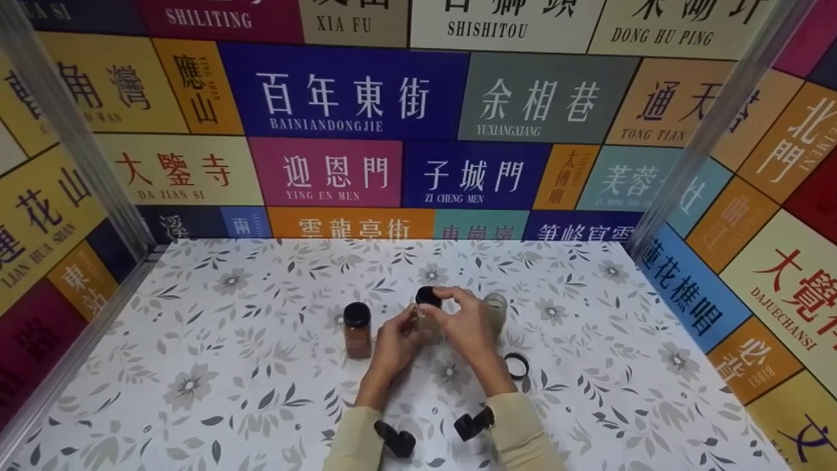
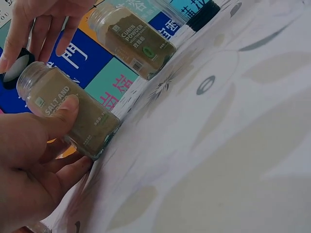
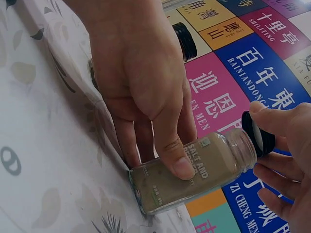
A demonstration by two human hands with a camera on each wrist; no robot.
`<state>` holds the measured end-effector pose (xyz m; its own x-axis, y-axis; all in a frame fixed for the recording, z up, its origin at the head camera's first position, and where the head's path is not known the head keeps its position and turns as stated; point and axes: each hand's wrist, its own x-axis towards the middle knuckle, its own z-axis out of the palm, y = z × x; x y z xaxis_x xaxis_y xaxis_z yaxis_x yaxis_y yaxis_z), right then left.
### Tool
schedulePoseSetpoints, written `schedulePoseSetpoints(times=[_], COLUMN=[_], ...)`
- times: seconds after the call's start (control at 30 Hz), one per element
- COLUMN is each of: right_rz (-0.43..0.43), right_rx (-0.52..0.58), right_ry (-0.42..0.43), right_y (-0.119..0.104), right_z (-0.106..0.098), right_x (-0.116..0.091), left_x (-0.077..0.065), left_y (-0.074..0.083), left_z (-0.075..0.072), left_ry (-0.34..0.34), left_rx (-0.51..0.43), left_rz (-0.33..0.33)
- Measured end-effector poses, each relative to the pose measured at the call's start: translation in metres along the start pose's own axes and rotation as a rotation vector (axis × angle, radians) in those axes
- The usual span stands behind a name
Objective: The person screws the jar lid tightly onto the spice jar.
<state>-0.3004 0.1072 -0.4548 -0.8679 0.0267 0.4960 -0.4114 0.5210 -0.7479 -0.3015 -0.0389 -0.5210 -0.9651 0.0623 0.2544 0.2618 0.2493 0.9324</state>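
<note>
In the head view, my left hand (image 1: 397, 341) holds a glass jar of salt and pepper powder (image 2: 73, 109) near the middle of the table. The left wrist view shows the thumb across its label. My right hand (image 1: 467, 320) pinches a black screw lid (image 3: 258, 133) at the jar's mouth. This lid is tilted off the rim, its pale inner liner showing. Just right of that hand stands an uncapped cumin powder jar (image 2: 136, 43). A black lid (image 1: 516, 366) lies nearby on the table. Left of my left hand stands a black-capped jar of reddish-brown contents (image 1: 358, 337).
The table has a white floral cloth (image 1: 261, 392). Panels with colourful printed signs (image 1: 346, 91) enclose its back and sides, with clear upright posts at the corners. Each wrist carries a black strap mount (image 1: 395, 439).
</note>
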Motion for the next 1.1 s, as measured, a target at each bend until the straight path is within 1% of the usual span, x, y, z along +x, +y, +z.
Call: schedulePoseSetpoints(times=[0.23, 0.47, 0.7, 0.9, 0.97, 1.1], right_rz=[-0.026, -0.073, -0.042, -0.056, -0.059, -0.071], right_rx=[0.002, -0.054, -0.058, -0.046, -0.037, -0.047], right_ry=[-0.001, 0.007, -0.013, -0.046, -0.049, -0.043], right_y=[0.006, 0.011, 0.014, 0.014, 0.014, 0.013], right_z=[-0.001, 0.001, 0.0, 0.0, 0.0, 0.001], right_x=[0.0, 0.0, 0.0, -0.001, -0.001, -0.001], left_x=[0.001, 0.0, 0.0, 0.001, 0.001, 0.001], left_y=[0.0, 0.001, -0.001, 0.0, -0.001, -0.001], left_z=[0.0, 0.0, 0.003, 0.003, 0.003, 0.002], left_ry=[-0.011, -0.015, -0.003, -0.011, -0.015, -0.019], left_rx=[0.008, -0.001, -0.013, -0.008, -0.011, -0.031], left_rz=[-0.005, -0.007, 0.011, 0.001, -0.006, 0.006])
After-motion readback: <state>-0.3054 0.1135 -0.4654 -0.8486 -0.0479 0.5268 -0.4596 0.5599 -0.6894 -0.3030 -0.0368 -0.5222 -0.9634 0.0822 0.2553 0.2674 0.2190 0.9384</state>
